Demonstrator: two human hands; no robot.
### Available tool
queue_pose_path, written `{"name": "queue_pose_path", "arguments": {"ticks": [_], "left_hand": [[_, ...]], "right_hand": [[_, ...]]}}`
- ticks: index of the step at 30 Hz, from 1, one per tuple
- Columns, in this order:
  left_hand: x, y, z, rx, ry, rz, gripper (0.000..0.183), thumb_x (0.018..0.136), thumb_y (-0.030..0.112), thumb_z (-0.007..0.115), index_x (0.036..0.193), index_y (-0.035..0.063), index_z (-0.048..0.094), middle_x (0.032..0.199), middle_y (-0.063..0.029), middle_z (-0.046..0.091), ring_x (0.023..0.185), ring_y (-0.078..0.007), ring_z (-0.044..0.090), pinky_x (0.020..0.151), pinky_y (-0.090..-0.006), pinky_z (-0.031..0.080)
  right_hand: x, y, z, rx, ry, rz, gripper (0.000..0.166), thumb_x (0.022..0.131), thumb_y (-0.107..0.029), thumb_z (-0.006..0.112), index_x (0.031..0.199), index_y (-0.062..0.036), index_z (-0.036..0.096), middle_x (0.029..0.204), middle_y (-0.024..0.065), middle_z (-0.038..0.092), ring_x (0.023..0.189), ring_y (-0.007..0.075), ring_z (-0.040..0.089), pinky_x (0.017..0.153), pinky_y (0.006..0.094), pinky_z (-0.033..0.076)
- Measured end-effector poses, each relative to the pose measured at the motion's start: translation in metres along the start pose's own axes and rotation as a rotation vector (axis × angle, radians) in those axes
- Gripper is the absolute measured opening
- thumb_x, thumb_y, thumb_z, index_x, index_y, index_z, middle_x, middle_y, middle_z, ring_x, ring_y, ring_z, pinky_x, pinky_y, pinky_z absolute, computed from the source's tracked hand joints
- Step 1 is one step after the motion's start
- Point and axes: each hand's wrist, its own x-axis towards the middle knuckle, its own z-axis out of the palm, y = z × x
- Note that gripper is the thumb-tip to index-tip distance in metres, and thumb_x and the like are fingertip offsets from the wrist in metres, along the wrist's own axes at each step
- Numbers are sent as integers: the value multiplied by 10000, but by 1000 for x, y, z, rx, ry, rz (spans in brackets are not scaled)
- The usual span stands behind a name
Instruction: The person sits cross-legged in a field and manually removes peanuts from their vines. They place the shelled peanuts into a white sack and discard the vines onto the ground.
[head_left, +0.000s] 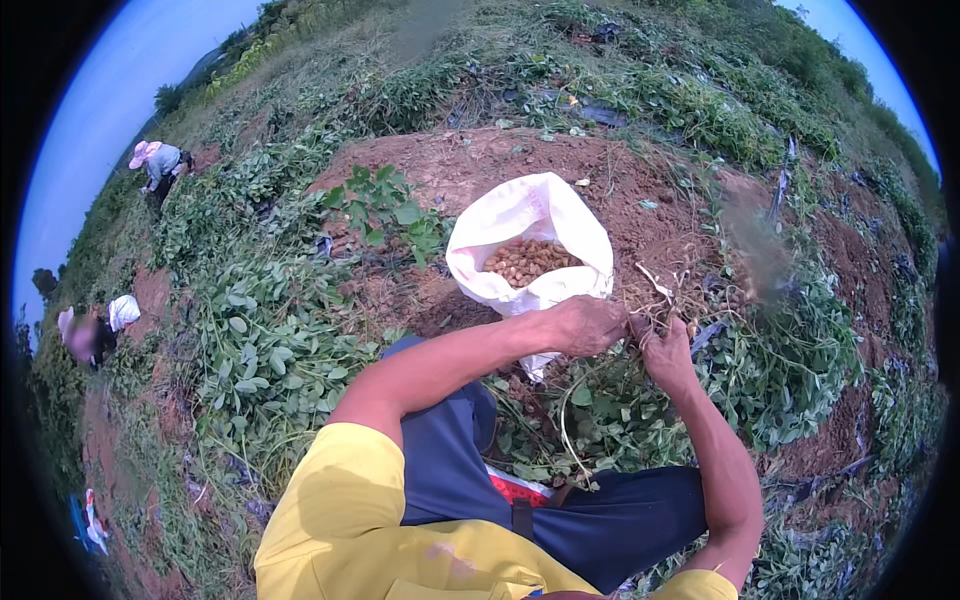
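Observation:
Just beyond my knees stands an open white woven sack (536, 292), partly filled with peanuts in their shells (529, 261). My left hand (589, 325) is at the sack's near right edge, its fingertips close together at the roots of a pulled peanut plant (660, 289). My right hand (666, 349) is closed around the base of that plant, with pale roots and stems sticking up above the fist. The two hands nearly meet. Whether a pod is between my left fingertips cannot be made out.
Uprooted peanut plants (787, 360) lie in a heap on the right. Leafy plants (255, 352) cover the ground at left. Reddish bare soil (450, 165) lies beyond the sack. Two people (159, 169) are far off at left, one beside a white sack (124, 311).

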Motion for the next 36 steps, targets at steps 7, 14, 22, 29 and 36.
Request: {"name": "queue_pose_path", "arguments": {"ticks": [7,14,22,29,36], "left_hand": [[-31,-23,8,-249,-97,318,333,986,299,502,1154,31,608,969,-211,675,898,-341,651,827,-467,505],[-55,-99,-44,-683,12,-107,319,964,308,535,1008,5,626,772,-1,569,711,-75,523,628,-268,422],[0,-98,-33,-134,569,-127,338,903,203,599,1162,-11,637,1102,-205,688,972,-300,685,883,-397,523],[12,-10,-11,-505,433,119,315,876,219,653,1114,14,661,1039,-131,653,950,-200,630,865,-340,489],[21,-5,-5,-240,365,336,317,812,271,691,1006,21,716,1026,-139,600,960,-270,579,854,-366,465]], "right_hand": [[-47,-59,-3,77,-233,-48,216,960,-209,627,1032,-14,686,871,59,677,755,157,610,702,339,495],[-57,-43,-66,369,93,191,167,934,-171,638,984,-15,667,802,50,669,635,93,596,539,256,477],[-4,-20,-70,867,87,187,328,915,-289,666,1111,-27,639,1046,94,668,970,203,655,714,318,520],[-4,-36,-52,971,-127,-92,281,890,-313,682,1009,-77,586,1056,70,571,946,208,569,869,357,480],[-6,-35,-60,983,-489,-188,222,907,-270,670,962,-57,635,981,78,637,894,201,614,814,353,523]]}}
